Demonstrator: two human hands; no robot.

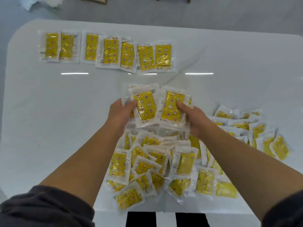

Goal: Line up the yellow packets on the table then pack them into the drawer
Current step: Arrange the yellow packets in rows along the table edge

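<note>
Several yellow packets in clear wrappers lie in a row (106, 49) across the far left of the white table (49, 104). A loose pile of the same packets (164, 164) covers the near middle and right of the table. Above the pile, my left hand (120, 114) grips a small stack of packets (144, 107), thumb on the top one. My right hand (193, 119) grips another stack of packets (172, 107) beside it, thumb pressed on its yellow face. The two stacks touch edge to edge. No drawer is in view.
The table's near edge (229, 213) runs under the pile, with black and white stripes (165, 219) below it. White crumpled material (44, 2) lies on the floor beyond the far left corner. Bare tabletop stretches on the left and far right.
</note>
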